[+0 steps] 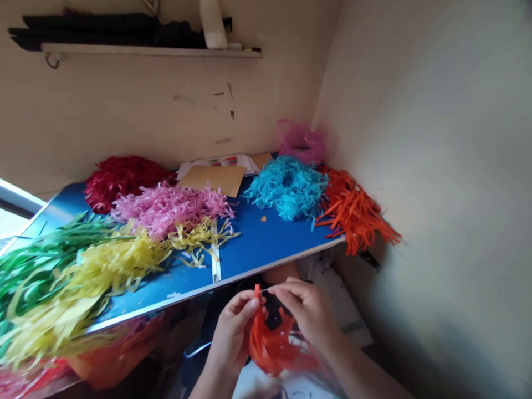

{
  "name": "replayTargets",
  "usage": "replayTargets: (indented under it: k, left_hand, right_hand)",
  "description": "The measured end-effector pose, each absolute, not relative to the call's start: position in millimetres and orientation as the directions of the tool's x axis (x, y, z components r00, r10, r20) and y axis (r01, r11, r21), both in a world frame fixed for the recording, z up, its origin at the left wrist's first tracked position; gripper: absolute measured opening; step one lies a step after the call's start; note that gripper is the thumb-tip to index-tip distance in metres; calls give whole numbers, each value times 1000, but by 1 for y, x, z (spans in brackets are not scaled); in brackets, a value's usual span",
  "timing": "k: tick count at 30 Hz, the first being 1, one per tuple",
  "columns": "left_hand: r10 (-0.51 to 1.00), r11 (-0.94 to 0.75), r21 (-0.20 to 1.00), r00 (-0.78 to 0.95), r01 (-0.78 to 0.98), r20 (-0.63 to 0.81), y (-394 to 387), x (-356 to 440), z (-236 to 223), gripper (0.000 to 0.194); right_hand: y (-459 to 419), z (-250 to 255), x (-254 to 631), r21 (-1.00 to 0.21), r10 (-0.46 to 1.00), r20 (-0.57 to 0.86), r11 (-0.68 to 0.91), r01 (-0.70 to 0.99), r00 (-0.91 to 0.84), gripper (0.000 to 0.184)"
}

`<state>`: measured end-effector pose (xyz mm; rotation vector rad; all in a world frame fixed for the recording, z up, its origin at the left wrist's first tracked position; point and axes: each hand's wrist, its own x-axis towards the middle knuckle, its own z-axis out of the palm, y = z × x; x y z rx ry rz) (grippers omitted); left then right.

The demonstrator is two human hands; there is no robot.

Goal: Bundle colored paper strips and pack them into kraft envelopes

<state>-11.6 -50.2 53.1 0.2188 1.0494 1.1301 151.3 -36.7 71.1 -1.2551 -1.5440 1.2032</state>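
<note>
My left hand (238,321) pinches the folded top of an orange fringed streamer (266,343) between thumb and fingers. The loose strips hang down below it, in front of the table's near edge. My right hand (305,307) is closed beside it, its fingertips holding a thin pale strand (264,290) that runs to the top of the streamer. Whether the strand is wire or thread I cannot make out. Part of the fringe is blurred, and my right forearm partly covers it.
A blue table (257,235) carries heaps of green (45,249), yellow (120,257), pink (174,208), dark red (124,180), light blue (288,188) and orange strips (353,210). A brown envelope (211,178) and a pink bag (301,141) lie behind. A shelf (145,50) hangs above; a wall (436,166) bounds the right.
</note>
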Motion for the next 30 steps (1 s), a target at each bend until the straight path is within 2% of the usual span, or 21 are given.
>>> replayTargets:
  k: [2,5,15,19,22,25,27,28,30]
  left_hand:
    - [799,466,553,60,-690,-599,-53,-12,50,39]
    - [786,468,527,61,-710,-616,-55,-11,50,40]
    - [814,452,543,78,-708,-576,-59,-11,46,36]
    - [839,434,622,41,-651,-542,-61,-9,43,36]
    - [894,364,808,-68,-463,-442,-62,-9,41,32]
    - [958,238,965,-138,-109,-252,-63,-10,39,26]
    - [977,146,981,-175,128,-123,-63,-11,39,22]
    - [979,109,969,-195,223,-65,-63,-10,39,20]
    - [974,60,936,-224,348,21,-62,-9,39,17]
  right_hand:
    - [-37,70,151,-918,974,106,173,357,-199,38]
    - [-39,69,148,-854,964,152,240,462,-220,43]
    - [-42,67,147,-801,964,202,263,538,-171,39]
    - [-42,65,145,-771,948,204,310,556,-245,40]
    - [-41,66,146,-759,940,149,307,574,-306,33]
    - [-38,66,147,-830,932,33,227,509,-362,26]
    - [-36,62,145,-869,933,13,189,457,-360,19]
    - [-35,58,142,-876,940,41,197,441,-340,15]
    - [-31,50,135,-865,943,146,268,425,-299,20]
